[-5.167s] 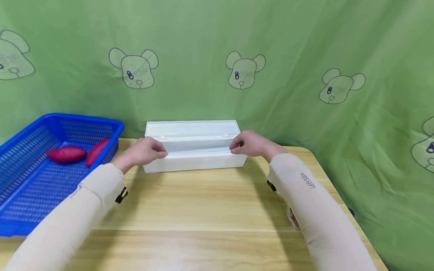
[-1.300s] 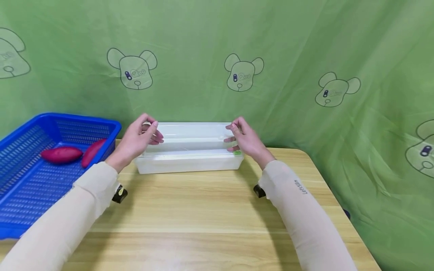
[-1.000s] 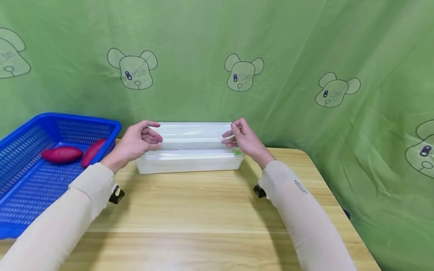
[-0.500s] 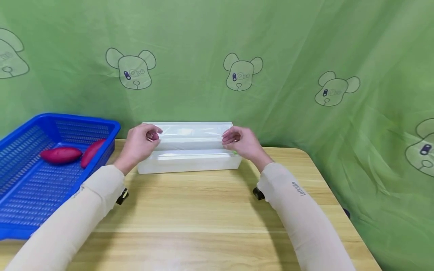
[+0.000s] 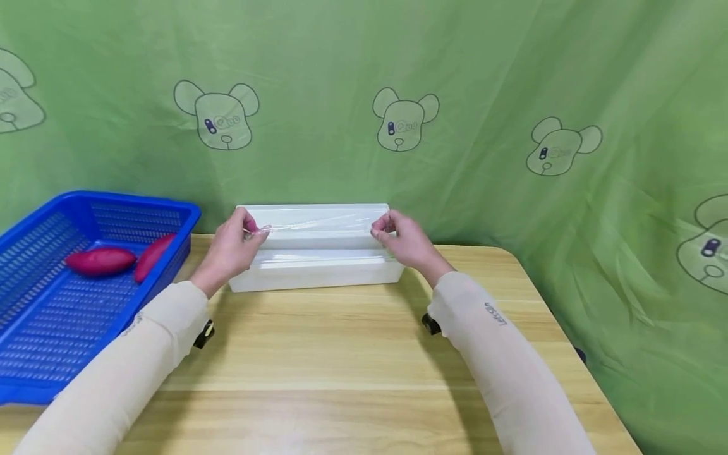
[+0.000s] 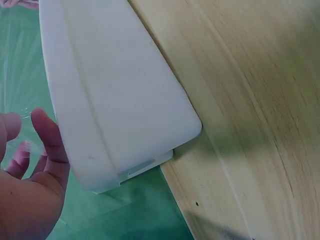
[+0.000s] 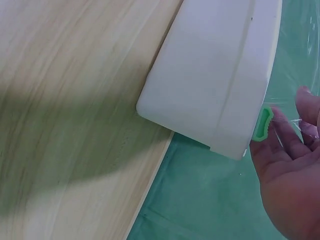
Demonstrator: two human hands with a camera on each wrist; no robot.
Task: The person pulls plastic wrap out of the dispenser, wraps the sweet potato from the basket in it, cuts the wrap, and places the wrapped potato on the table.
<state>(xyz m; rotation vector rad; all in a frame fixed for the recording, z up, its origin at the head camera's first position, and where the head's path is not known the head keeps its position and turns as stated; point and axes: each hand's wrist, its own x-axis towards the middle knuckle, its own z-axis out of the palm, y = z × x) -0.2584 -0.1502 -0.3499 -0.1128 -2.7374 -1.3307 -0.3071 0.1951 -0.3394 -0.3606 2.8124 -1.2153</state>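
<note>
A long white cling film box stands near the table's back edge, its lid tipped back. A clear sheet of cling film rises from the box and spans the gap between both hands. My left hand pinches the film's left corner between thumb and fingers, above the box's left end. At the other end, my right hand pinches the film's right corner. The right wrist view shows a green slide cutter at the box's rim, close by the right fingers. Shiny creases run across the film.
On the left stands a blue perforated basket with two dark red sweet potatoes inside. A green curtain with printed bear heads hangs right behind the wooden table.
Both hands were at the box's front rim at first, then rose above it with spread fingers. Now they pinch the film's corners, and the sheet is drawn up in front of the lid.
</note>
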